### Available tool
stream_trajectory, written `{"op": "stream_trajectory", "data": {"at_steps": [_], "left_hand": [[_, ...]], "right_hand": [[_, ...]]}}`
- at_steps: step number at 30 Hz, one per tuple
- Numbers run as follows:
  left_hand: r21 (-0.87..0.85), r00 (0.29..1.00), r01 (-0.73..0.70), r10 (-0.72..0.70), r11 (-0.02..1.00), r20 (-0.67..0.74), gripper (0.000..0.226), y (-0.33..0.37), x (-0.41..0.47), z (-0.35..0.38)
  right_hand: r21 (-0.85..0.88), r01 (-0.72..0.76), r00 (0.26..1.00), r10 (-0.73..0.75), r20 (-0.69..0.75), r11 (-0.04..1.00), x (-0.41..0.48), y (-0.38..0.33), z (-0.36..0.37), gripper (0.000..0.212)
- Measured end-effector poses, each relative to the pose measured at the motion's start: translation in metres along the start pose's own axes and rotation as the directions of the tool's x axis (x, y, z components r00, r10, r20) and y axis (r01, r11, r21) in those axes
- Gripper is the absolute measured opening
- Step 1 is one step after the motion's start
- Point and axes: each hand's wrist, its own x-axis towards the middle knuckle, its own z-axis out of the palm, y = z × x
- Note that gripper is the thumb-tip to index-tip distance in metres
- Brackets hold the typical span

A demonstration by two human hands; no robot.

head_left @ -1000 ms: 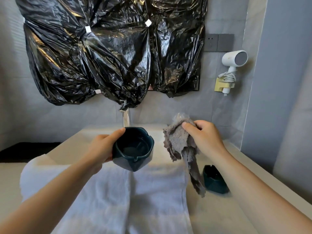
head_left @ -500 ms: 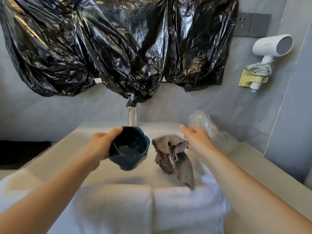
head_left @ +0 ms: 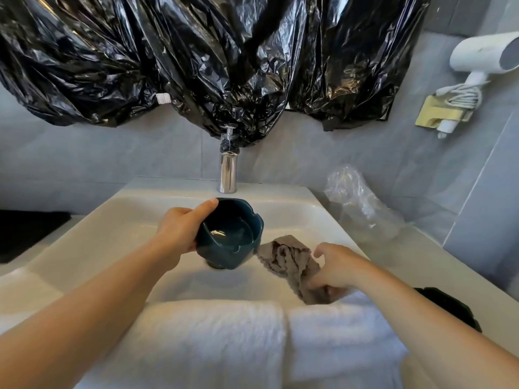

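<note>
My left hand (head_left: 179, 231) grips a dark teal ceramic ashtray (head_left: 230, 234) by its rim, thumb on top, holding it tilted over the white sink basin (head_left: 126, 220) below the chrome faucet (head_left: 229, 169). A little water shines inside it. My right hand (head_left: 334, 268) holds a crumpled grey cloth (head_left: 286, 256) low at the basin's right front, just right of the ashtray; its fingers curl round the cloth's lower end.
White towels (head_left: 224, 341) lie folded over the sink's front edge. A second dark ashtray (head_left: 449, 307) sits on the counter at right, partly behind my forearm. Crumpled clear plastic (head_left: 359, 203) lies by the wall. Black bags (head_left: 196, 57) cover the mirror; a hair dryer (head_left: 483, 57) hangs at right.
I have leaned in over the sink. My right hand dropped from chest height down into the basin with the cloth, and the ashtray moved forward under the faucet.
</note>
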Motion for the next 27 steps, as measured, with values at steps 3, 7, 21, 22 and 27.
{"op": "stream_trajectory", "data": {"at_steps": [3,7,21,22,27], "left_hand": [[0.04,0.999,-0.032,0.033,0.999,-0.015,0.042,-0.002,-0.002,-0.003],[0.024,0.998,-0.04,0.041,0.999,-0.039,0.043,0.0,-0.001,-0.002],[0.015,0.993,-0.077,0.078,0.997,-0.087,0.053,-0.003,0.006,-0.005],[0.033,0.992,-0.087,0.089,0.996,-0.084,0.053,-0.005,0.008,-0.004],[0.177,0.985,-0.147,0.16,0.973,-0.061,0.044,-0.011,0.008,0.0]], "right_hand": [[0.07,0.021,0.998,-0.017,-0.067,0.997,0.005,0.0,-0.001,0.042],[0.371,0.146,0.977,-0.075,-0.199,0.917,0.001,-0.008,-0.017,0.007],[0.706,0.44,0.887,-0.145,-0.439,0.555,0.0,-0.047,-0.004,0.019],[0.669,0.462,0.869,-0.145,-0.473,0.583,0.004,-0.048,0.001,0.014],[0.558,0.636,0.719,-0.147,-0.679,0.533,0.001,-0.055,0.024,0.004]]}}
